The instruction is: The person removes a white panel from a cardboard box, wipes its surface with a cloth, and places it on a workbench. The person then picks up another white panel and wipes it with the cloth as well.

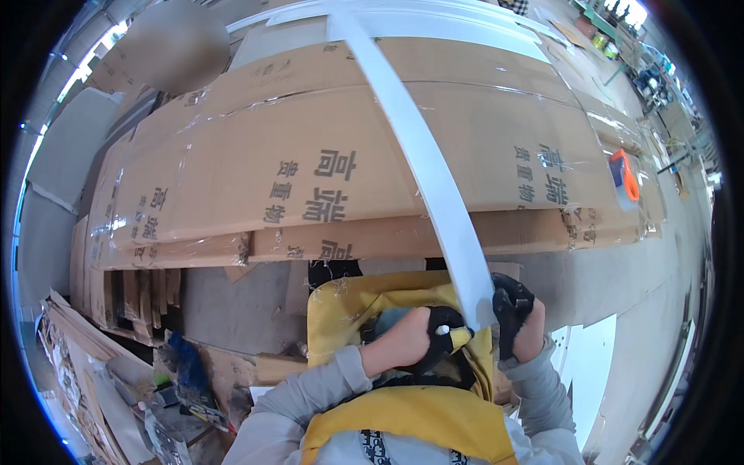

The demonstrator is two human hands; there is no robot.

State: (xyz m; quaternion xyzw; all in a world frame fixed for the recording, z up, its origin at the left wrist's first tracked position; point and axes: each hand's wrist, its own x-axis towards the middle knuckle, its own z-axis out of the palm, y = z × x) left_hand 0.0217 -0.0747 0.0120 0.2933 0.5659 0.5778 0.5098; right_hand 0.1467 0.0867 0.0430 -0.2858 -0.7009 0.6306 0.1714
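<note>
A long, narrow white board [434,182] slants from the far side of the cardboard down to my lap. My right hand [514,316], in a black fingerless-looking glove, is closed on the right edge of its near end. On the other side, my left hand [428,341], also black-gloved, is wrapped round a small yellow tool [459,339] with a white end. The tool lies close against the board's near left edge; its kind and working end are hidden. Beneath both hands spreads a yellow apron [341,306].
Large cardboard packages [256,178] with dark print lie stacked before me. An orange-and-blue tape dispenser [624,180] rests on their right side. White panels [457,23] are at the far side. Wooden scraps [101,333] and a dark blue bag [186,360] lie at left. A blurred person is far left.
</note>
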